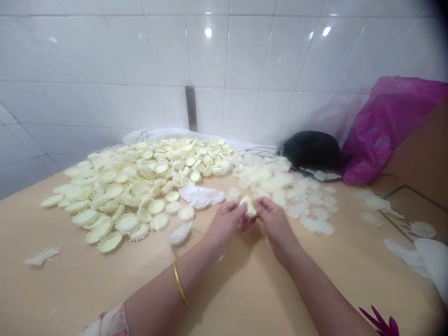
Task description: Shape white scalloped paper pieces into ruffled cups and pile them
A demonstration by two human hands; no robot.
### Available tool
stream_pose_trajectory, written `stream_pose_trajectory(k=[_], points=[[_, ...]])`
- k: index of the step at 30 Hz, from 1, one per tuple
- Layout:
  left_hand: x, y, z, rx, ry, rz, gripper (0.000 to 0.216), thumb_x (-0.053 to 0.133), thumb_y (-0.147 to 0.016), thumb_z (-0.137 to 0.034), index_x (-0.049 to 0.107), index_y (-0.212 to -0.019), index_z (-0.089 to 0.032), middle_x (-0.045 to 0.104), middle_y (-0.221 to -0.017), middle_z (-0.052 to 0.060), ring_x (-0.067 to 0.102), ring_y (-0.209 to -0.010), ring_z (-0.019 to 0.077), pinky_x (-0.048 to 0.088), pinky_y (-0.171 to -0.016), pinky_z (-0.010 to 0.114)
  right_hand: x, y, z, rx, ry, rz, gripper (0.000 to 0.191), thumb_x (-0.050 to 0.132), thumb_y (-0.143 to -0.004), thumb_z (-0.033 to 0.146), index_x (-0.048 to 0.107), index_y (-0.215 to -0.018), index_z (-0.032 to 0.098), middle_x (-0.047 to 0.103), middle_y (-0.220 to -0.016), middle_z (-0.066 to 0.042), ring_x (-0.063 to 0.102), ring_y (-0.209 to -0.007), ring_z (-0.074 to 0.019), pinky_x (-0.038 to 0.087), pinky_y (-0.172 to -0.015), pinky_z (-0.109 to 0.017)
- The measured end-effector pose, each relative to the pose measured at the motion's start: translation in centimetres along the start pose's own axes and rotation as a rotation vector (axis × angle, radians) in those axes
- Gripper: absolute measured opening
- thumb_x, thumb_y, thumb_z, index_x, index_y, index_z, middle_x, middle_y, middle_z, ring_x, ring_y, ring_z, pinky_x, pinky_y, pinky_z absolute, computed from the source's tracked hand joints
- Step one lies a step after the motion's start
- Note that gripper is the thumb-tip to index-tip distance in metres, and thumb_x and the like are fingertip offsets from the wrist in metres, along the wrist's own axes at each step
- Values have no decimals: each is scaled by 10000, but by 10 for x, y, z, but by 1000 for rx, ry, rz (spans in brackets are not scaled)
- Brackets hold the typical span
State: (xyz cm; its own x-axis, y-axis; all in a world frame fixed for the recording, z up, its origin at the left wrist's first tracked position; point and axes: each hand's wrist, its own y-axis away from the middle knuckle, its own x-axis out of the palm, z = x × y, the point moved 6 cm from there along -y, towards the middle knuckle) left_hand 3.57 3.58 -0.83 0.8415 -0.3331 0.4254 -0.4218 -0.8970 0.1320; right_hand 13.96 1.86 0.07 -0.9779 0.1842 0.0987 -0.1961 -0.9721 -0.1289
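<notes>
A small pale disc with a toothed edge [249, 208] is held up between my two hands, bent, just above the table. My left hand [227, 220] pinches its left side between thumb and fingers. On its right side, the thumb and fingers of my right hand [273, 219] grip it. Close to my left hand spreads a large heap of cream, tooth-edged discs [128, 223]. Thinner, whiter fringed pieces [271, 179] lie in a loose pile behind and right of my right hand. A crumpled white scrap [202, 197] rests near my left fingers.
A whitish oval piece [180, 233] lies before the heap, and a fringed scrap [42, 256] sits far left. At the back right are a black rounded object [311, 149] and a magenta plastic bag [385, 128]. The tiled wall [245, 56] bounds the table [87, 294] behind.
</notes>
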Motion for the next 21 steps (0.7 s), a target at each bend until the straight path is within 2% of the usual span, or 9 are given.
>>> stream_pose_trajectory(k=[3, 8, 16, 21], points=[[-2, 1, -2, -10, -7, -44, 238, 689, -631, -304, 535, -665, -125, 542, -549, 8, 517, -506, 91, 392, -528, 221, 1, -1, -2, 22, 43, 53, 305, 550, -757, 468, 570, -630, 192, 558, -527, 19, 508, -524, -136, 397, -555, -274], [-3, 0, -1, 2, 7, -40, 209, 683, -631, -270, 538, -669, -123, 522, -546, -7, 487, -475, 74, 368, -515, 219, 10, 2, 3, 32, -22, 203, 262, 640, -694, 450, 606, -694, 190, 586, -560, 16, 533, -537, -138, 430, -596, -289], [2, 1, 3, -21, 54, 28, 216, 673, -663, -292, 549, -716, -124, 548, -586, 1, 498, -498, 76, 356, -512, 210, 7, 3, 11, -2, 61, 131, 329, 569, -752, 459, 608, -572, 186, 540, -463, 16, 494, -472, -138, 416, -555, -295], [1, 2, 3, -29, 21, 38, 208, 661, -677, -290, 553, -730, -121, 565, -598, 14, 509, -514, 82, 352, -515, 206, 6, 1, 6, 42, -33, 164, 335, 565, -746, 468, 632, -613, 169, 561, -493, 1, 482, -488, -135, 403, -548, -285]])
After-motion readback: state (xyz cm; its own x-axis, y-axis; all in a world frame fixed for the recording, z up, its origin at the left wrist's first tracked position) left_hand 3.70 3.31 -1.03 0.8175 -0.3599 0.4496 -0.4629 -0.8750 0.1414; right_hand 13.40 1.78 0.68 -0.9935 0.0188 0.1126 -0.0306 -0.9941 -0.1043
